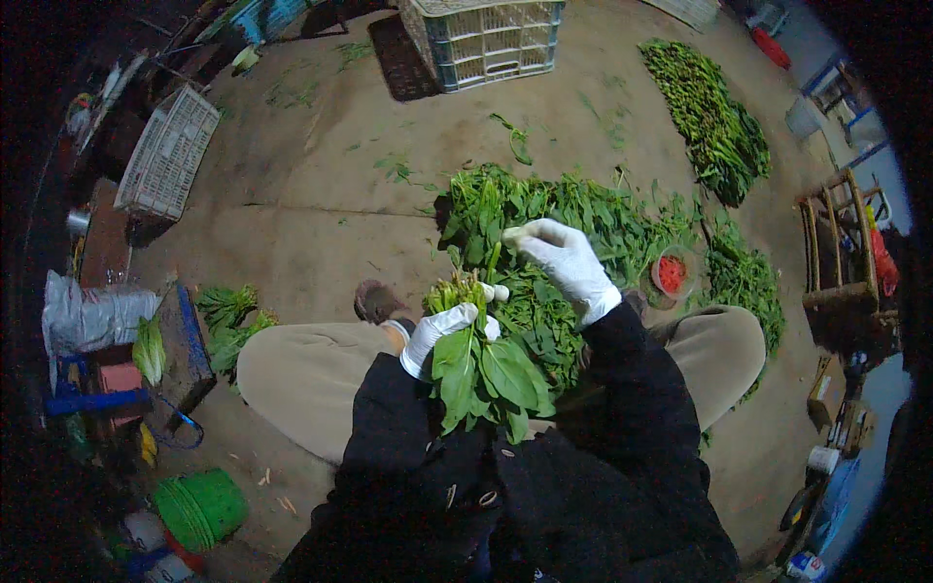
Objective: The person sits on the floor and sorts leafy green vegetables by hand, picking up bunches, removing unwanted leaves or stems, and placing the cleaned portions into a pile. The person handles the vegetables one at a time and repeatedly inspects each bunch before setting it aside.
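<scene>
My left hand [452, 328], in a white glove, grips a bunch of leafy greens [503, 372]. The cut stem ends point away from me, and the broad leaves hang toward my lap. My gloved right hand [568, 266] is raised just beyond the bunch, its thumb and fingers drawn together. A green stem [495, 259] stands close to those fingertips; whether they pinch it is unclear. Under and past both hands, a heap of loose greens [554, 200] spreads over the floor. Beside my right knee, a clear plastic tub [689, 273] contains red strips or ties [670, 275].
Bundled greens [703, 120] lie in a long row at the far right. A plastic crate [496, 44] stands ahead, another crate [168, 153] at left. Small bunches [226, 306] rest by my left knee, near a green basket [200, 509]. A wooden stool [838, 244] is at right.
</scene>
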### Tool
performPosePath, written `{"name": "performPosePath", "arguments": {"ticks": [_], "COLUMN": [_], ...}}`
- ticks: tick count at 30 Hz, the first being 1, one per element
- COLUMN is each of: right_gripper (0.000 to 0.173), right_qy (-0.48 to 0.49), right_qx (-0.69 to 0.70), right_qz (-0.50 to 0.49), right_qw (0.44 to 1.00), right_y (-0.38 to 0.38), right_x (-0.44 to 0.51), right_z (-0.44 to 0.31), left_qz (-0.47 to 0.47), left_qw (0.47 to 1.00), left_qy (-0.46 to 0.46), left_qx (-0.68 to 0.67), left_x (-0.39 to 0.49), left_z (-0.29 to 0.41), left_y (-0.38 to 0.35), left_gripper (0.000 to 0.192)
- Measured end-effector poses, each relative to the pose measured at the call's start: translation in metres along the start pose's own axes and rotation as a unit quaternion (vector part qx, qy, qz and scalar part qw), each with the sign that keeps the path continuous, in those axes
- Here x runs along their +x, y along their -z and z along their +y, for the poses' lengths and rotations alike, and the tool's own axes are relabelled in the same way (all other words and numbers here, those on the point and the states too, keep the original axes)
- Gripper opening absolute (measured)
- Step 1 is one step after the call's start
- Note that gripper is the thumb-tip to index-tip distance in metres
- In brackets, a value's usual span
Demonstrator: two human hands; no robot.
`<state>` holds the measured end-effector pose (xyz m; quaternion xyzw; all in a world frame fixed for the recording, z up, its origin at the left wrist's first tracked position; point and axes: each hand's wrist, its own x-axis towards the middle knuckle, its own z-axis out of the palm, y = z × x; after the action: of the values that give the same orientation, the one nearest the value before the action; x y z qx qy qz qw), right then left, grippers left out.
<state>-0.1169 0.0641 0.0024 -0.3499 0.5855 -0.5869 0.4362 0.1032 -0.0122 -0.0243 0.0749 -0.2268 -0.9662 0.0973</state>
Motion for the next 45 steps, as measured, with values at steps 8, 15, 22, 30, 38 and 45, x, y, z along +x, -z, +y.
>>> {"name": "performPosePath", "arguments": {"ticks": [8, 15, 22, 30, 38, 45], "right_gripper": [0.014, 0.01, 0.008, 0.009, 0.02, 0.035], "right_qy": [-0.079, -0.096, -0.143, -0.215, -0.201, -0.098], "right_qx": [0.034, 0.008, 0.03, 0.028, -0.173, -0.568], "right_qz": [-0.016, -0.162, -0.088, -0.067, 0.01, 0.062], "right_qw": [0.996, 0.982, 0.985, 0.974, 0.964, 0.815], "right_y": [0.009, 0.0, -0.035, -0.052, -0.036, -0.044], "right_x": [0.007, 0.007, 0.012, 0.033, 0.142, 0.251], "right_z": [-0.018, 0.001, 0.026, 0.038, 0.097, 0.164], "left_qz": [0.161, 0.205, 0.264, 0.294, 0.426, 0.451], "left_qw": [0.965, 0.904, 0.884, 0.875, 0.881, 0.869], "left_qy": [-0.024, -0.142, -0.15, -0.152, -0.133, -0.122], "left_qx": [0.206, 0.346, 0.355, 0.354, 0.157, 0.166], "left_x": [0.018, 0.035, 0.031, 0.036, 0.041, 0.039], "left_z": [-0.004, 0.001, -0.008, -0.005, -0.008, -0.011], "left_y": [0.003, 0.014, 0.023, 0.027, 0.047, 0.05], "left_gripper": [0.039, 0.035, 0.029, 0.028, 0.017, 0.018]}}
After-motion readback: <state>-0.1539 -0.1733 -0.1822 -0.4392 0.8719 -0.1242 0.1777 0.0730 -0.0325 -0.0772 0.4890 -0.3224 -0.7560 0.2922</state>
